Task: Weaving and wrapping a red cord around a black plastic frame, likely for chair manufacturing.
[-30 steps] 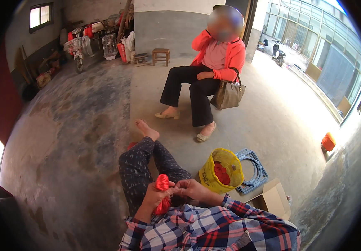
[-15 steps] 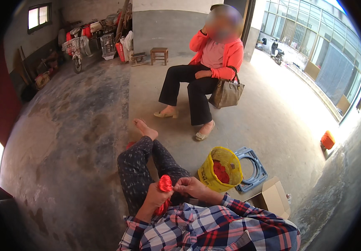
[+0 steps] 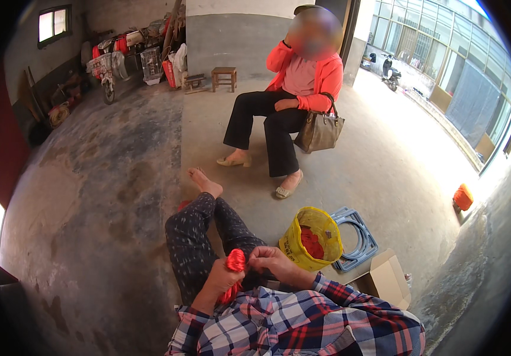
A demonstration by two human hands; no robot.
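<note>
My left hand (image 3: 222, 277) is closed around a bundle of shiny red strands (image 3: 235, 260). The bundle's rounded top stands out above my fist, and more red hangs below it by my wrist. Just to the right, my right hand (image 3: 272, 263) has thumb and forefinger pinched together close to the bundle. Whatever sits in that pinch is too small to make out. Both hands are over my lap, above my dark patterned trousers (image 3: 185, 228).
A yellow bucket (image 3: 288, 244) with red material inside stands right of my legs. Beside it are a grey-blue plastic frame (image 3: 369, 240) and an open cardboard box (image 3: 389, 279). A seated person (image 3: 309, 83) in a coral jacket, holding a handbag (image 3: 321, 132), faces me. Farther back stands a wooden stool (image 3: 224, 72).
My right hand's pinched fingertips have risen slightly beside the bundle. My left hand keeps its grip in nearly the same place. The seated person stays put.
</note>
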